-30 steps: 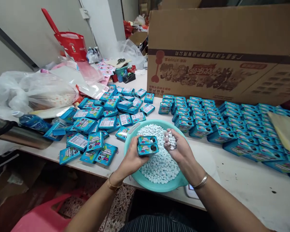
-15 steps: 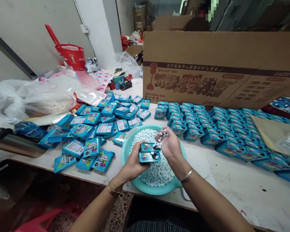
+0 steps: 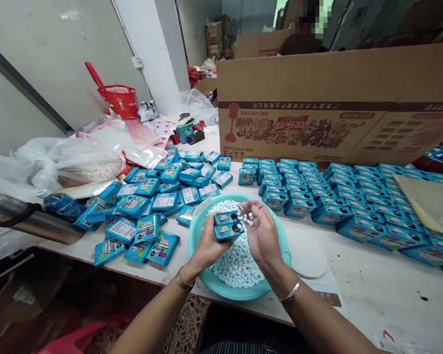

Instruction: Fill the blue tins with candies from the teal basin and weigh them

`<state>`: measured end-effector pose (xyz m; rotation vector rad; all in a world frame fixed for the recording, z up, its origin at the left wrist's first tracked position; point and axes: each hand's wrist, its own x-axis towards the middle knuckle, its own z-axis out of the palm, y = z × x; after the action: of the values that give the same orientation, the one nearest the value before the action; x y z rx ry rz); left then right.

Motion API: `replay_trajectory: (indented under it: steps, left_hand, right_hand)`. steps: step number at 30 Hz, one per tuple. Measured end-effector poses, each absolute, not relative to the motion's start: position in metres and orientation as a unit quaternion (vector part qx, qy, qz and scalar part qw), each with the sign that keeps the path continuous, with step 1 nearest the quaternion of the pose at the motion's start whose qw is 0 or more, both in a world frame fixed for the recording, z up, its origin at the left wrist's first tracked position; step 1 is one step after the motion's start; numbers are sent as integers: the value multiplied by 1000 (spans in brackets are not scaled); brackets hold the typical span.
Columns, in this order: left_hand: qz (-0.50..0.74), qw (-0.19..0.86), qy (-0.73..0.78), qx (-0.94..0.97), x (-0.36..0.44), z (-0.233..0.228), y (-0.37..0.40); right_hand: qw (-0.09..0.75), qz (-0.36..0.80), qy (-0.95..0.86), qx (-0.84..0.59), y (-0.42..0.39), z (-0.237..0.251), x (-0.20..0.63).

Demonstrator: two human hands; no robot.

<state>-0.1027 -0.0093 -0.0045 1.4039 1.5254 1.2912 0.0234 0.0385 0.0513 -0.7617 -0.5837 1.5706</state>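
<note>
My left hand [image 3: 209, 246] is wrapped around two small blue candy boxes [image 3: 226, 231], one behind the other, over a turquoise basin [image 3: 195, 246]. Dark round openings show at the boxes' right ends, with a few white candies at the nearer one. Just to the right, my right hand [image 3: 264, 233] is cupped with curled fingers around several white candies [image 3: 248, 218], its fingertips close to the openings. Loose white candies [image 3: 239, 268] fill much of the basin below. Part of the heap is hidden by my hands and the boxes.
Blue boxes [image 3: 145, 228] lie jumbled on the left; more blue boxes [image 3: 299, 206] stand in rows on the right. A large cardboard carton [image 3: 317, 108] borders the table's back. A steel flask [image 3: 40, 221] and a bottle [image 3: 64, 204] lie at left. Beyond the carton is a person [image 3: 304, 42].
The candies lying over the box tops have mostly gone from there, and the dark openings now show. My right hand's fingers have curled in closer to the boxes. The view has shifted slightly.
</note>
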Motion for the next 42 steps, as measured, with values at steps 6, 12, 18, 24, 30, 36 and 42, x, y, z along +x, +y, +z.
replay_trajectory:
  steps: [6,12,18,24,30,36,42]
  left_hand:
    - [497,433,542,522,-118,1,-12]
    - [545,515,516,414,-123,1,-17]
    - [539,524,527,398,-113,5,-14]
    - [519,499,506,475,-108,24,-15]
    - [500,533,413,543,-74,47,2]
    - [497,580,388,517,-40,53,21]
    - [630,458,533,331,-59,38,5]
  right_hand:
    - [596,678,-257,-346,65,26,46]
    - [473,645,-468,-374,46,10,63]
    - [414,489,-690,-336,24,14,64]
    - [320,420,-807,-265,41,29,93]
    - [284,376,-843,-260,54,76,146]
    - [311,379,-793,-362,69,86,200]
    - [337,359,-727,-478,73,24,254]
